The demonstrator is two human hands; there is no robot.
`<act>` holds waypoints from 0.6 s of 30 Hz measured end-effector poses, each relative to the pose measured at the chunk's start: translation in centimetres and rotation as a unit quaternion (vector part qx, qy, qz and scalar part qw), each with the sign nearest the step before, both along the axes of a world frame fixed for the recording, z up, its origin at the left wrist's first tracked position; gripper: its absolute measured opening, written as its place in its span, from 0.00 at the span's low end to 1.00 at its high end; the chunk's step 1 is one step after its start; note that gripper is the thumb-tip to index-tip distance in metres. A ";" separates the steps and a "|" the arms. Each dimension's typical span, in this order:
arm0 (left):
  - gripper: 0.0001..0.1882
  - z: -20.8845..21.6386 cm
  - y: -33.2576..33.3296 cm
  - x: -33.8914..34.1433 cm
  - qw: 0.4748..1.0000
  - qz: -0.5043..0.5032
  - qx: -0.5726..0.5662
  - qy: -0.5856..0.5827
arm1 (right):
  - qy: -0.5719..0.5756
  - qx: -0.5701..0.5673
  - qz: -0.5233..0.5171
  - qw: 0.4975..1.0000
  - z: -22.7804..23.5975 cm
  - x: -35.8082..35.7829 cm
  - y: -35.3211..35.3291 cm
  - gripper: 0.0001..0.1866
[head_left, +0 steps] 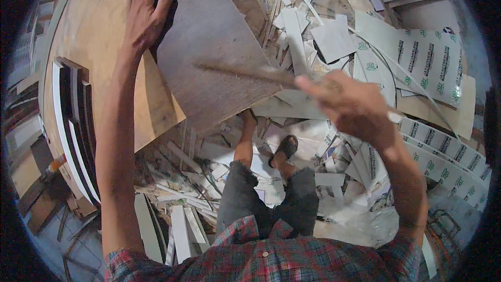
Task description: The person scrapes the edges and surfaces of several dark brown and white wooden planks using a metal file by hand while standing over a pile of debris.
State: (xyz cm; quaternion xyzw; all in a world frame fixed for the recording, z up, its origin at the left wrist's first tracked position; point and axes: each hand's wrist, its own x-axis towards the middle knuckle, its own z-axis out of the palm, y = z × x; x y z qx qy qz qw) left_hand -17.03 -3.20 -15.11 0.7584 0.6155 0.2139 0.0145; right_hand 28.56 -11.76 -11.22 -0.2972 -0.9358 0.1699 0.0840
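A dark brown wooden board (pixel 214 47) lies slantwise over a larger light plywood sheet (pixel 99 36). My left hand (pixel 147 18), with a ring on one finger, rests at the board's left edge with its fingers stretched out. In my right hand (pixel 349 104) is a long narrow brown tool (pixel 245 71); motion blurs it, so I cannot tell its exact kind. The tool points left across the board's lower right part, tapering toward its far end. Whether it touches the board I cannot tell.
White and wooden offcuts (pixel 295 39) litter the floor around my feet (pixel 284 151). Several dark and white strips (pixel 73 109) stand at the plywood's left side. Printed white panels (pixel 430 62) lie to the right, with a thin long strip across them.
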 end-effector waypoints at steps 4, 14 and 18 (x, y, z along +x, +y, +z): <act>0.30 -0.3 0.4 -0.5 1.000 -0.009 0.012 0.020 | -0.008 -0.084 0.008 0.996 2.4 -3.1 -3.1 0.31; 0.28 1.5 0.4 0.5 0.996 -0.028 -0.006 0.088 | 0.297 -0.377 -0.433 0.763 1.2 -3.9 -17.8 0.30; 0.30 2.8 2.1 1.6 0.973 -0.201 -0.058 0.103 | 0.372 -0.412 -0.425 0.715 0.4 -9.4 -19.9 0.32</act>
